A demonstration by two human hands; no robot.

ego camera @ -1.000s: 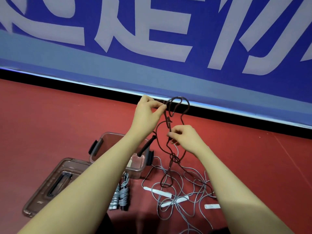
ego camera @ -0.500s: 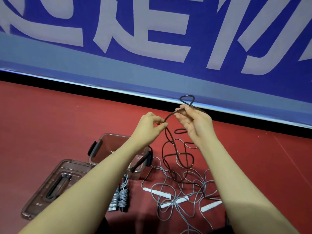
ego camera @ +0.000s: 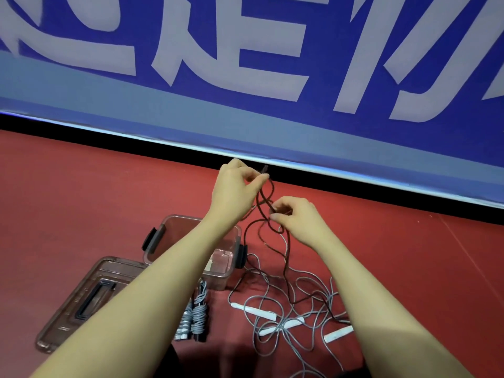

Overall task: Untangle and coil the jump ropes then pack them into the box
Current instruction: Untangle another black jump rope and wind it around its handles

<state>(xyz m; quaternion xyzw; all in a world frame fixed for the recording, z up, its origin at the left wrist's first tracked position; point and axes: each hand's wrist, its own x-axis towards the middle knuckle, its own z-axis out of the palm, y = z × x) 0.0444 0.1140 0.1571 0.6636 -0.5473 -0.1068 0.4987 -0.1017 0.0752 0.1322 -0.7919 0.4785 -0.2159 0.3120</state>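
Note:
A dark jump rope [ego camera: 286, 249] hangs in loops between my raised hands. My left hand [ego camera: 236, 186] pinches its top near the wall's base, and my right hand [ego camera: 296, 216] pinches a crossing of its strands a little lower to the right. Below, the dark rope trails into a tangle of grey ropes [ego camera: 297, 312] with white handles [ego camera: 257, 312] on the red floor. A clear plastic box [ego camera: 218, 264] with black latches stands open behind my left forearm. A coiled grey rope [ego camera: 195, 317] lies in front of the box.
The box's clear lid [ego camera: 84, 298] lies flat on the floor to the left of the box. A blue banner wall [ego camera: 272, 77] with large white characters rises behind, with a black strip at its foot. Red floor [ego camera: 81, 200] stretches to both sides.
My right hand has dropped from the top loop to a lower crossing of the dark rope. My left hand has risen and now holds the rope's top.

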